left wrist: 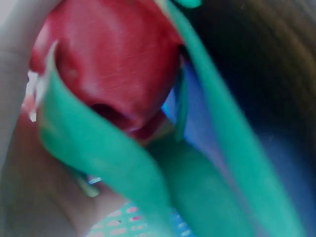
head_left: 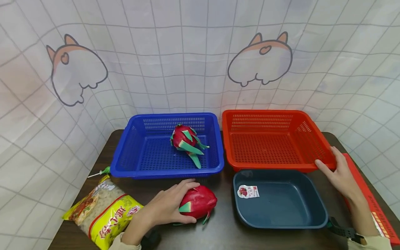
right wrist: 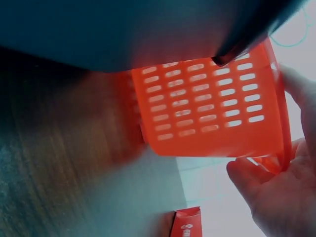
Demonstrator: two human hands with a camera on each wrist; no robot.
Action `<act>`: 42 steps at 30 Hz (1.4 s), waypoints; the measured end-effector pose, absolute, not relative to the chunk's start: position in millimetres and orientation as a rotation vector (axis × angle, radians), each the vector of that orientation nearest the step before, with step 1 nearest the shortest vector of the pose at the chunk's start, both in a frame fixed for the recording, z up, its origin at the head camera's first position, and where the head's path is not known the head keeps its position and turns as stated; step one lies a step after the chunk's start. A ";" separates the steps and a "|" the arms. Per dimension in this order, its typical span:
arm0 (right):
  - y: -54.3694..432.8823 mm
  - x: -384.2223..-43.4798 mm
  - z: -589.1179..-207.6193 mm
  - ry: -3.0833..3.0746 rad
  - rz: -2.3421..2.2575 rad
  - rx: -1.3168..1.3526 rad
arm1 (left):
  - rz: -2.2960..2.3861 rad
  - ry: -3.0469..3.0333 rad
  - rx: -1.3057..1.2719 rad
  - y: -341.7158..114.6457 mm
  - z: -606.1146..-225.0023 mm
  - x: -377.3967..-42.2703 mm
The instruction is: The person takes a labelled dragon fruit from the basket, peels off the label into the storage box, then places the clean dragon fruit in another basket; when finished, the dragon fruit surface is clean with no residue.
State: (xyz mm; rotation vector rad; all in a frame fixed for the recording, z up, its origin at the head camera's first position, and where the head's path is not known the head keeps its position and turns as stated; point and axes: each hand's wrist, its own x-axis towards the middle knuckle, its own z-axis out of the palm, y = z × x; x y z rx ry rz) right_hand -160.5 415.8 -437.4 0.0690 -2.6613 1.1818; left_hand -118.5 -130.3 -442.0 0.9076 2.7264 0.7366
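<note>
while your left hand (head_left: 170,205) curled round the red dragon fruit (head_left: 202,203) at the frame's lower middle, your right hand (head_left: 343,175) pinched the red basket (head_left: 272,166) by its near corner, right of the frame.
your left fingers (head_left: 184,187) sat close together opposite the thumb (head_left: 187,219); a good hold called for light, even pressure, clear of the green leaves (left wrist: 108,148).

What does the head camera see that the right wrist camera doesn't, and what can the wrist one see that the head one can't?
Only the head view shows the blue basket with a dragon fruit in it, the left hand holding another red fruit, and the yellow bag.

Only the right wrist view shows the outside of the red basket's slotted wall up close.

Both show the right hand gripping the red basket's rim, the dark blue tray and the table.
</note>
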 end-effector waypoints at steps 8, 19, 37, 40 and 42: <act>417.1 -163.8 -441.3 -2.644 1.127 0.079 | 0.580 2.914 0.950 -123.2 -444.1 -117.9; 417.4 -164.4 -447.0 -2.613 1.053 0.022 | 0.882 3.004 1.053 -123.8 -402.5 -97.1; 419.5 -164.0 -448.0 -2.590 1.084 -0.007 | 0.332 3.237 1.684 -62.7 -338.4 -133.0; 418.6 -165.0 -447.0 -2.602 1.095 0.009 | 0.202 3.175 1.859 -36.3 -316.4 -153.4; 418.6 -164.6 -446.3 -2.612 1.111 0.018 | 0.084 3.136 1.929 -16.3 -302.9 -168.6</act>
